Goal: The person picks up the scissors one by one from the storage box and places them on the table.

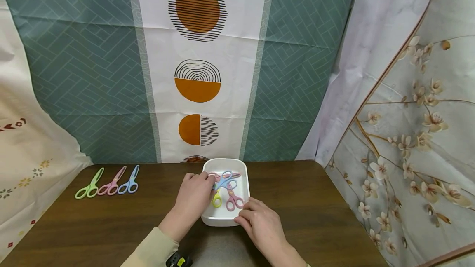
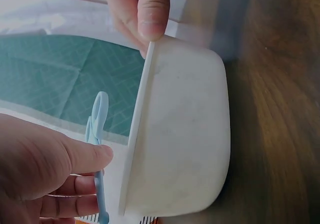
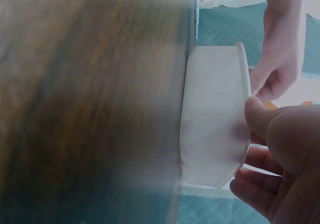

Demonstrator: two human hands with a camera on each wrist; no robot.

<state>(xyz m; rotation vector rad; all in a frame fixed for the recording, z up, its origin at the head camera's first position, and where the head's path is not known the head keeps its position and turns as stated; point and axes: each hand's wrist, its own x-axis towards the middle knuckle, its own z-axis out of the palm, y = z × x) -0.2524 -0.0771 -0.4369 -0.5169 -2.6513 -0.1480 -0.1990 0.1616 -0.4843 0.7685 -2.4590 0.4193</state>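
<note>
the left hand [image 1: 196, 194] pinches blue scissors [image 1: 223, 182] over the white tray [image 1: 219, 221], where pink scissors [image 1: 231, 195] and yellow scissors [image 1: 217, 195] lie; the right hand [image 1: 261, 222] grips its near right rim; three more scissors [image 1: 114, 179] lie leftward on the table [image 1: 297, 201].

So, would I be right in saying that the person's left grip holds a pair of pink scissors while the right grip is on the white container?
Not quite: the scissors in the left grip are light blue, not pink, as the left wrist view shows. The right grip is indeed on the white container.
</note>
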